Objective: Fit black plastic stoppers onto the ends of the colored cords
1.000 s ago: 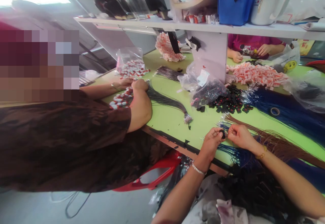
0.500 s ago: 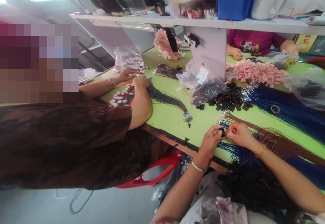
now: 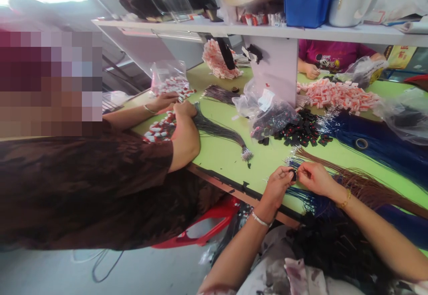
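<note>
My left hand (image 3: 278, 185) pinches a small black plastic connector housing (image 3: 293, 175) between thumb and fingertips, just above the table edge. Close against its right side, my right hand (image 3: 314, 179) has thumb and forefinger pressed together. What those fingers hold is too small to make out. Blue wires (image 3: 302, 194) lie beneath both hands, and a bundle of brown wires (image 3: 357, 181) with metal tips runs off to the right behind my right hand. Beyond them is a heap of black connector housings (image 3: 309, 127) with red marks.
At left a co-worker's arm (image 3: 185, 139) reaches over the green table (image 3: 217, 152), near a dark wire bundle (image 3: 220, 127). Clear plastic bags (image 3: 264, 107), a tape roll (image 3: 361, 143) and pink-white connectors (image 3: 337, 94) lie farther back. A shelf (image 3: 234, 28) crosses above; another person sits opposite.
My right hand has shifted very slightly left at the black connector housing. My left hand stays nearly still. Across the table, the other person's plastic bag has moved a little.
</note>
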The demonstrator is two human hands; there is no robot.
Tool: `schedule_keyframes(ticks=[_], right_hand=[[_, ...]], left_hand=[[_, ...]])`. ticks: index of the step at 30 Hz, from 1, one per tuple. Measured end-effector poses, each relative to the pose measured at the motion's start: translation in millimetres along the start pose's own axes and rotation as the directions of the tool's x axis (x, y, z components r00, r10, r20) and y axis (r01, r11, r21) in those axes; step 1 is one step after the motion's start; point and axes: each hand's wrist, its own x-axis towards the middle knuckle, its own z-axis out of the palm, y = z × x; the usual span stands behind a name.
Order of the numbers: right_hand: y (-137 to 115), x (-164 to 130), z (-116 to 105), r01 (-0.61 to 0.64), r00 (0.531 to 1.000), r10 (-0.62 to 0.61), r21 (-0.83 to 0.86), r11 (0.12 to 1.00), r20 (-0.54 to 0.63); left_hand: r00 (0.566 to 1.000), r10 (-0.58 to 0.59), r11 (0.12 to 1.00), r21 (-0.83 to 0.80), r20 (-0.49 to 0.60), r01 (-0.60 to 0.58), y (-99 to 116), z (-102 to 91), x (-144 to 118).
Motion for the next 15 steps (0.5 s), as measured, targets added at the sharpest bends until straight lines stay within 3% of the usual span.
schedule_keyframes(ticks=[8, 10, 12, 13, 15], right_hand=[[-2, -1, 1, -0.056, 0.998, 0.056, -0.017, 0.998, 0.005], [1, 2, -7, -0.062, 0.997, 0.061, 0.025, 0.998, 0.038], [4, 6, -17, -0.087, 0.994, 0.08, 0.087, 0.992, 0.08], [5, 9, -21, -0.101, 0.99, 0.089, 0.103, 0.99, 0.11], [1, 14, -23, -0.118, 0.973, 0.101, 0.071, 0.99, 0.21]], left_hand=[[0.998, 0.057, 0.995, 0.08, -0.018, -0.056, -5, 1.4, 3], [0.986, 0.161, 0.974, 0.169, -0.033, -0.153, -4, 5.0, -4], [0.932, 0.361, 0.876, 0.345, -0.005, -0.337, -3, 12.9, -19], [0.885, 0.46, 0.779, 0.446, 0.069, -0.44, -4, 18.6, -29], [0.745, 0.563, 0.514, 0.554, 0.357, -0.655, -8, 32.3, -51]])
